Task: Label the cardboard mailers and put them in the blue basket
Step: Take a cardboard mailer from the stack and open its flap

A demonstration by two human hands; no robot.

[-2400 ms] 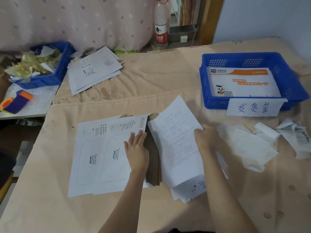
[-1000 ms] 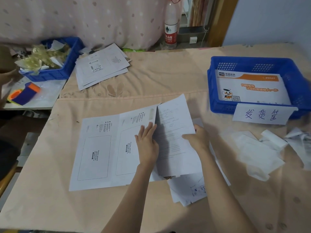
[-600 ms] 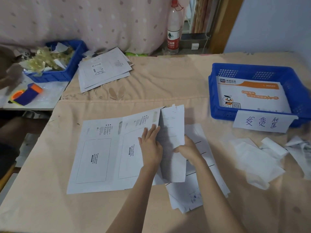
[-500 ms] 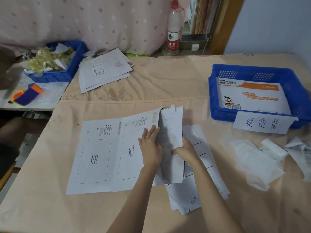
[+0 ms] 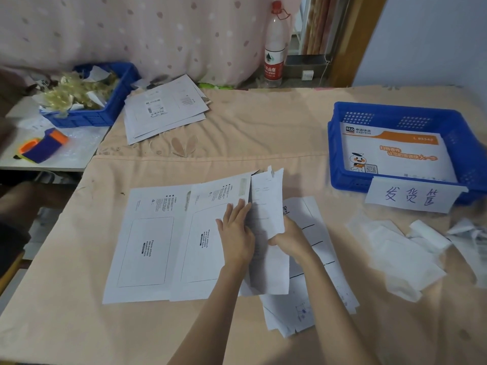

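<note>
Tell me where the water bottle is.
In the head view the water bottle stands upright at the far edge, right of centre, against the dotted pink cloth and just left of the wooden door frame.

Two mailers [image 5: 168,243] lie left of the sheets [image 5: 311,280] (basket [image 5: 334,143] far right).

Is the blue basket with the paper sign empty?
No, the blue basket already holds a white and orange mailer.
</note>
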